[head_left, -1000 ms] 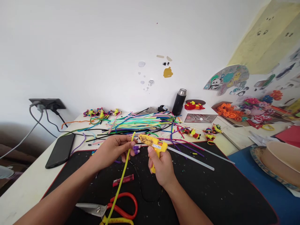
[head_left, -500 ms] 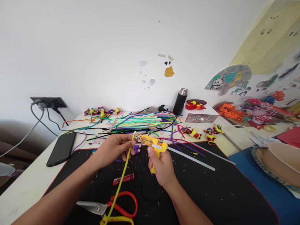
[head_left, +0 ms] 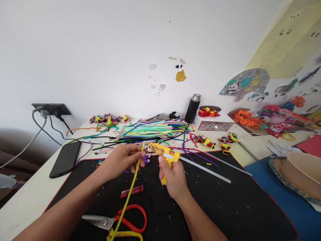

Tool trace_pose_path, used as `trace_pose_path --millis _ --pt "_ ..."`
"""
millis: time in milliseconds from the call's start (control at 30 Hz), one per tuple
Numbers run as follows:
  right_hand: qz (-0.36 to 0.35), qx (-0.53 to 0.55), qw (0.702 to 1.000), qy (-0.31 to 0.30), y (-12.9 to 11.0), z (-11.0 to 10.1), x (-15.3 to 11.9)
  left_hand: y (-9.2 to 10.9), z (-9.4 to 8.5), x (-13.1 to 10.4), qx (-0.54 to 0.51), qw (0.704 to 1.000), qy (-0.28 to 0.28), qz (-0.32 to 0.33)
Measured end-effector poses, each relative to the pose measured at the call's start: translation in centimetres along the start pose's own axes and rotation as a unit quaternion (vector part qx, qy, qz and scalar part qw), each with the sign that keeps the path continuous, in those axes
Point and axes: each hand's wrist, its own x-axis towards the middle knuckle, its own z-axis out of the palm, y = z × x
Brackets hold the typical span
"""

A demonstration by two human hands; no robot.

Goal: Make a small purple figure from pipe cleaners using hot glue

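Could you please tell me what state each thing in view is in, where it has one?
Glue gun: held in the right hand, indicator glowing, glue stick loaded.
Yellow pipe cleaner: held in the left hand, nearly straight.
Scissors: lying down, blades apparently closed.
Phone: lying flat, screen dark.
Black bottle: upright.
Clear-fronted box: closed, things inside.
Wall socket: plugs inserted.
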Motion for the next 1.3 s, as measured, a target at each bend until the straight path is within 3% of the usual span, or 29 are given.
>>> trace_pose_path --millis 567,1300 --pt "-0.008 -0.010 1.000 -0.002 -0.1 -0.1 -0.2 0.2 -0.2 -0.1 0.007 1.000 0.015 0.007" --pt "-0.012 -0.006 1.000 0.004 0.0 -0.1 -0.2 -0.8 -0.1 0.1 0.011 1.000 -0.008 0.006"
